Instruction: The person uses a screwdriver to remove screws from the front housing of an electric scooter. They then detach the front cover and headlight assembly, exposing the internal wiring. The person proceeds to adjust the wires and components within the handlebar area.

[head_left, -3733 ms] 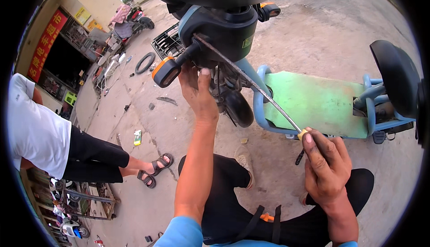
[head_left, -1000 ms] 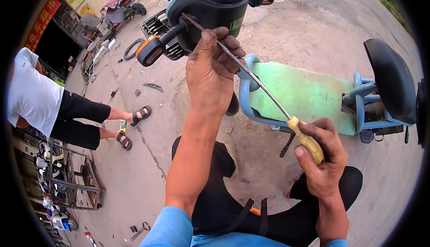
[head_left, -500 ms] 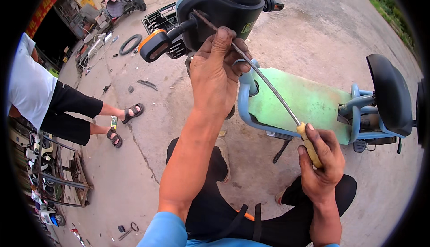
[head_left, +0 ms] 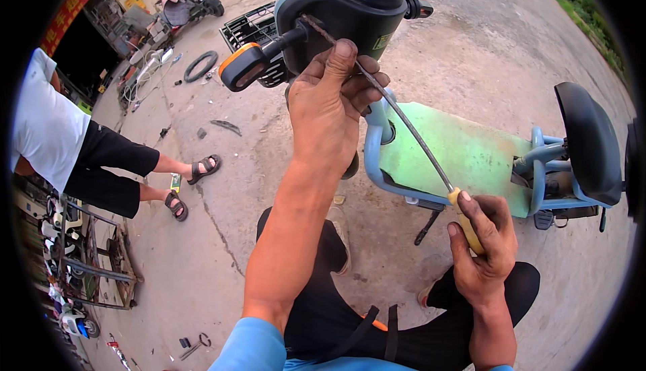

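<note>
A long screwdriver [head_left: 420, 142] with a worn yellow handle runs diagonally up to the black front housing [head_left: 363, 11] of a light-blue scooter, its rusty tip at an opening just above the turn-signal stem. My left hand [head_left: 326, 102] is closed around the upper shaft, thumb on top, just below the housing. My right hand [head_left: 488, 250] wraps the handle. An orange-edged turn signal [head_left: 241, 68] sticks out left of the housing. The scooter's faded green deck [head_left: 457, 155] lies beyond the shaft, and the black seat [head_left: 585, 142] stands at the right.
A person [head_left: 101, 162] in white top, black shorts and sandals stands at left. A metal rack of parts [head_left: 101, 263] is at lower left. A loose tire [head_left: 200, 66], parked scooter [head_left: 188, 4] and clutter sit near the shop doorway [head_left: 81, 54]. Greenery [head_left: 575, 11] edges the pavement.
My left hand has moved from under the housing up onto the shaft since the earliest frame. The person at left stands farther back. The last half second shows only a slight shift.
</note>
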Motion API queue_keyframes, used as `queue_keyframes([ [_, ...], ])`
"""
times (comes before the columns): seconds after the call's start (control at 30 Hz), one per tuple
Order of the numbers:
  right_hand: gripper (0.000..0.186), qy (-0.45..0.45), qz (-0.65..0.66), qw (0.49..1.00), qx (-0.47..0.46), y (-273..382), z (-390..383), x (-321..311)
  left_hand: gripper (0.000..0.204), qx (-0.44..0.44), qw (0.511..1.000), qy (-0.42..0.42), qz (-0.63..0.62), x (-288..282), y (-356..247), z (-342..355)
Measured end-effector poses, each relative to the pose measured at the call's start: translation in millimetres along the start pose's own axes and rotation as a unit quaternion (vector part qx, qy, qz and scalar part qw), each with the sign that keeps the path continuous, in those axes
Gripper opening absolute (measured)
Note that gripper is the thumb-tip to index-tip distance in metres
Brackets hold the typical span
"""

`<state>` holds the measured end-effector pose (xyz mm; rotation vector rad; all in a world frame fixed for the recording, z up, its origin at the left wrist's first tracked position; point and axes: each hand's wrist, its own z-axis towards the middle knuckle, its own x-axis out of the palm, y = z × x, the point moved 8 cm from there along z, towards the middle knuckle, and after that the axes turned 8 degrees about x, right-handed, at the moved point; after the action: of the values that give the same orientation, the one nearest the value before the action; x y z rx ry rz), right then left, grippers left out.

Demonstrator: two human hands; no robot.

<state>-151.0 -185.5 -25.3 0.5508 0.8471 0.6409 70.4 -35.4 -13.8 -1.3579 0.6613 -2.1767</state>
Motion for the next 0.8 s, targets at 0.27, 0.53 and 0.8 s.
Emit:
queue_keyframes([
  [0.27, 0.050, 0.106, 0.540, 0.760, 0.347, -38.2, -7.0, 29.7, 0.025, 0.014, 1.000, 0.016, 0.008, 5.1, -6.3, 2.3],
  [0.53, 0.042, -0.028, 0.115, 0.991, 0.068, -15.2, 3.3, 0.2, 0.029, 0.047, 0.989, -0.118, -0.072, -37.4, -8.4, 13.8],
  [0.8, 0.040, -0.055, 0.103, 0.989, 0.089, -26.4, -6.5, -14.8, 0.033, 0.055, 0.983, -0.122, -0.125, -38.6, -13.9, 15.3],
])
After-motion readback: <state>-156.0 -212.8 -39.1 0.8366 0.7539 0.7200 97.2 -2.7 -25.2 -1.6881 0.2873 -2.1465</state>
